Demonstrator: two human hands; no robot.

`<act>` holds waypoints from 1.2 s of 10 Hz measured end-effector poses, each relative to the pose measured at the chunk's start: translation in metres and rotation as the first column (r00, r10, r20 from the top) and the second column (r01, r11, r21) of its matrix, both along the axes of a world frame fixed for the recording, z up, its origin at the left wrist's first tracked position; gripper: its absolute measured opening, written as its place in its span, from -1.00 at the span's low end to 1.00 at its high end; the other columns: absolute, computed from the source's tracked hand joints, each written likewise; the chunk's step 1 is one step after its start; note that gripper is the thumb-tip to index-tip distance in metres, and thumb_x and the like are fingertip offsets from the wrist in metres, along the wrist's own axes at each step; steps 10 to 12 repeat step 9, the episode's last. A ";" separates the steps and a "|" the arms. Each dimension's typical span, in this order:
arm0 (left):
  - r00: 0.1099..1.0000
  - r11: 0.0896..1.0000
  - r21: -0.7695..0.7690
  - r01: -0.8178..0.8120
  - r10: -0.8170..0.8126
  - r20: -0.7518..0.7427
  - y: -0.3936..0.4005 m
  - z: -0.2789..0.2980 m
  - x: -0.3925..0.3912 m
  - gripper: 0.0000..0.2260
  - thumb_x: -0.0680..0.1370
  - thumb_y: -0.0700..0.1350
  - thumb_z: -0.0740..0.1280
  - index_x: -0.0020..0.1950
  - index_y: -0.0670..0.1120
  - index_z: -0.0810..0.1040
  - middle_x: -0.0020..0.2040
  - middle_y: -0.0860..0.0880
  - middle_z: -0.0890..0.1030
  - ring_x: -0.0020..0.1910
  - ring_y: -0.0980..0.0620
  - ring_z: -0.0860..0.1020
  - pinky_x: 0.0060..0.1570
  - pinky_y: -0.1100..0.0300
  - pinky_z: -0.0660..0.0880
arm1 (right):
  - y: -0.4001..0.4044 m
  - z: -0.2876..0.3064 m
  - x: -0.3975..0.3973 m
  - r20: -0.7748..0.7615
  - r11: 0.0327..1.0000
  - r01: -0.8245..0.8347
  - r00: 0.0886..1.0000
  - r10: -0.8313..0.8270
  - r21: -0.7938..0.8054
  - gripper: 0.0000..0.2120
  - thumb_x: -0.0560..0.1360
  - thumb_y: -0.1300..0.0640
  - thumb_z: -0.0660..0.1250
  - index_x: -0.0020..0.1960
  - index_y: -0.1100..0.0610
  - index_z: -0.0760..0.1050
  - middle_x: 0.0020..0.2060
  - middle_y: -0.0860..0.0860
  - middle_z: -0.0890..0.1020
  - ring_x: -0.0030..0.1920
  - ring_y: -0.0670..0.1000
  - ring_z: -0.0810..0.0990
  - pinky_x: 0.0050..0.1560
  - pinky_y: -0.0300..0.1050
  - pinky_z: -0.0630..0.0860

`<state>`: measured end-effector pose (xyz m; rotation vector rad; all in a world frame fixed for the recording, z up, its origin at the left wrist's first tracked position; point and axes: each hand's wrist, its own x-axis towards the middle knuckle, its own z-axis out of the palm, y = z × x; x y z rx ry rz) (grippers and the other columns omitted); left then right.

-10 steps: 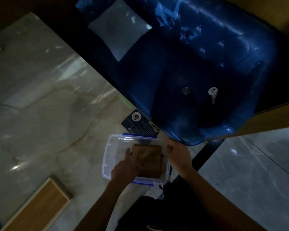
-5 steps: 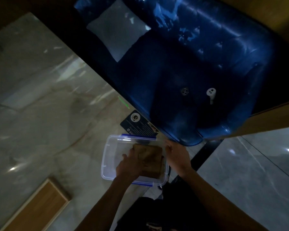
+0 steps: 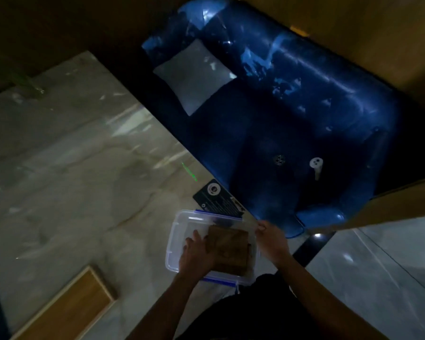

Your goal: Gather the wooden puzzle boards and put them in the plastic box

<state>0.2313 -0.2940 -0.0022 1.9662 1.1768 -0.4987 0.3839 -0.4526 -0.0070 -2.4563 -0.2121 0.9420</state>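
Observation:
A clear plastic box [image 3: 176, 238] with blue clips sits on the marble floor right in front of me. Inside it lies a stack of brown wooden puzzle boards [image 3: 230, 247], square and flat. My left hand [image 3: 196, 253] reaches into the box, its fingers resting on the left edge of the top board. My right hand [image 3: 272, 239] grips the box's right rim, fingers curled over the edge. The light is dim, so the boards' detail is hard to see.
A dark card [image 3: 217, 201] lies on the floor just behind the box. A blue sofa [image 3: 292, 114] with a pale cushion [image 3: 194, 77] stands beyond. A wooden panel [image 3: 66, 307] lies on the floor at lower left.
My left hand has slid a little to the left on the boards. The right hand stays on the box's rim. My head has tilted, showing more of the sofa.

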 end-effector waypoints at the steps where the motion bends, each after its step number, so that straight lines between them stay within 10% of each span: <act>1: 0.996 0.983 0.169 0.077 -0.082 0.020 0.004 0.012 -0.012 -0.46 0.62 0.24 0.04 0.47 -0.07 0.25 0.36 -0.17 0.43 0.30 -0.17 0.45 0.27 -0.11 0.41 | 0.002 0.008 -0.004 0.020 1.000 0.003 1.000 -0.004 0.022 -0.60 0.58 0.16 0.29 0.40 0.17 0.42 0.26 0.19 0.58 0.25 0.22 0.55 0.22 0.04 0.45; 3: 0.949 0.900 0.394 0.189 -0.270 0.161 0.019 0.020 -0.082 -0.54 0.56 0.04 0.25 0.45 -0.04 0.36 0.50 -0.10 0.32 0.42 -0.08 0.36 0.38 0.06 0.35 | 0.052 0.036 -0.051 0.293 0.955 -0.294 0.912 0.288 -0.026 -0.48 0.55 0.04 0.35 0.47 0.13 0.36 0.39 0.16 0.49 0.40 0.18 0.42 0.39 0.13 0.35; 5: 0.995 0.959 0.269 0.088 -0.098 0.026 0.020 -0.002 -0.162 -0.44 0.56 0.11 0.19 0.53 -0.01 0.20 0.55 -0.12 0.20 0.47 -0.11 0.30 0.35 0.03 0.36 | 0.105 0.060 -0.149 0.567 0.756 -0.651 0.599 0.565 -0.065 -0.62 0.46 -0.09 0.32 0.26 -0.08 0.49 0.09 -0.09 0.62 0.09 -0.04 0.58 0.17 -0.04 0.46; 6: 0.994 0.975 0.223 0.007 0.017 -0.109 0.022 -0.019 -0.217 -0.40 0.56 0.15 0.19 0.55 -0.03 0.15 0.56 -0.14 0.17 0.46 -0.13 0.30 0.32 0.01 0.39 | 0.124 0.044 -0.204 0.434 0.517 -0.844 0.524 0.733 0.145 -0.63 0.51 0.12 0.32 0.32 0.07 0.51 0.25 0.05 0.56 0.29 0.06 0.51 0.25 -0.11 0.46; 9: 0.931 0.959 0.134 -0.251 0.277 -0.237 0.011 -0.042 -0.321 -0.37 0.56 0.13 0.22 0.58 0.04 0.09 0.63 -0.16 -0.03 0.56 -0.17 0.14 0.37 -0.05 0.37 | 0.126 -0.004 -0.247 -0.140 0.178 -0.935 0.229 0.963 -0.307 -0.35 0.61 -0.05 0.20 0.61 0.05 0.02 0.60 0.27 -0.11 0.55 0.38 0.04 0.46 0.24 0.24; 12: 0.931 0.959 0.134 -0.251 0.277 -0.237 0.011 -0.042 -0.321 -0.37 0.56 0.13 0.22 0.58 0.04 0.09 0.63 -0.16 -0.03 0.56 -0.17 0.14 0.37 -0.05 0.37 | 0.126 -0.004 -0.247 -0.140 0.178 -0.935 0.229 0.963 -0.307 -0.35 0.61 -0.05 0.20 0.61 0.05 0.02 0.60 0.27 -0.11 0.55 0.38 0.04 0.46 0.24 0.24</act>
